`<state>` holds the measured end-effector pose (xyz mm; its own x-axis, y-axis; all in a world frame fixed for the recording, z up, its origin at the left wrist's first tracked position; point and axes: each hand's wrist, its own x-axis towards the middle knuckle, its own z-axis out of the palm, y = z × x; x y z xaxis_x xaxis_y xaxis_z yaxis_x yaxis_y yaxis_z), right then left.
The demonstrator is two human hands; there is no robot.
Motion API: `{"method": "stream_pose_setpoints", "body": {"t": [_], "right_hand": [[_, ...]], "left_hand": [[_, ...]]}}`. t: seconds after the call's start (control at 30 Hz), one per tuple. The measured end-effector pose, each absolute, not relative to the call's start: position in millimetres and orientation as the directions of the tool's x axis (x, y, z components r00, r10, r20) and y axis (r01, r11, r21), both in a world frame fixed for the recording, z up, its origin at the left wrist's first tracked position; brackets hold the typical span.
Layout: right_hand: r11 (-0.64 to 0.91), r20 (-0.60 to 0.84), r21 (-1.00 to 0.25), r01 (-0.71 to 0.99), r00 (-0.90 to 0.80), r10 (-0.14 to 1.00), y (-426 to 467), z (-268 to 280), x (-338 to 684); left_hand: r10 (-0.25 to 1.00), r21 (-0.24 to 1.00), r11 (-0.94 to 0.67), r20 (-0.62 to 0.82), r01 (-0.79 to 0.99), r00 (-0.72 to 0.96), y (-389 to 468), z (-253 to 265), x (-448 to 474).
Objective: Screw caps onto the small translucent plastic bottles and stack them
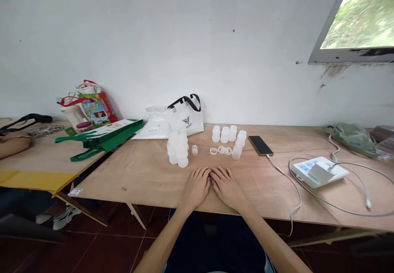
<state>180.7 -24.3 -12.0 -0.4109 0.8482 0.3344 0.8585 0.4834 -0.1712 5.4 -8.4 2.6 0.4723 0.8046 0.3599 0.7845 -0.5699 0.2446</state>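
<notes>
My left hand point(198, 186) and my right hand point(227, 186) lie flat, palms down, at the front of the wooden table point(147, 178). Their fingertips meet or nearly meet, and neither holds anything. Beyond my left hand stands a cluster of translucent white plastic containers point(177, 149), with a small clear ribbed piece point(194, 150) to its right. Past my right hand lie several white plastic rings point(224, 150). Beside them a clear plastic tube-like container point(237, 150) stands. Farther back is a group of white plastic containers point(225, 134).
A black phone point(260, 145) on a cable and a white power strip point(320, 171) with looped cords lie right. Behind are a white tote bag point(187, 119) and a white plastic pouch point(154, 125). A green bag point(107, 137) bridges the left tables, near another person's arm point(14, 143).
</notes>
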Motion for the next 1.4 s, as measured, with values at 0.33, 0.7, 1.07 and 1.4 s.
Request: {"method": "stream_pose_setpoints", "body": {"t": [0.33,0.7,1.07,1.4], "right_hand": [[0.486,0.347,-0.162,0.859,-0.411,0.843,-23,-15,181],[0.480,0.351,-0.176,0.860,-0.401,0.846,-24,-12,179],[0.484,0.366,-0.178,0.857,-0.399,0.841,-24,-13,179],[0.467,0.339,-0.193,0.863,-0.388,0.857,-25,-10,177]], "left_hand": [[0.789,0.257,-0.589,0.390,0.767,0.475,-6,-3,3],[0.835,0.368,-0.460,0.490,0.808,0.252,27,2,18],[0.898,0.334,-0.261,0.429,0.906,0.100,90,1,29],[0.897,0.388,-0.307,0.425,0.869,0.127,99,1,17]]}}
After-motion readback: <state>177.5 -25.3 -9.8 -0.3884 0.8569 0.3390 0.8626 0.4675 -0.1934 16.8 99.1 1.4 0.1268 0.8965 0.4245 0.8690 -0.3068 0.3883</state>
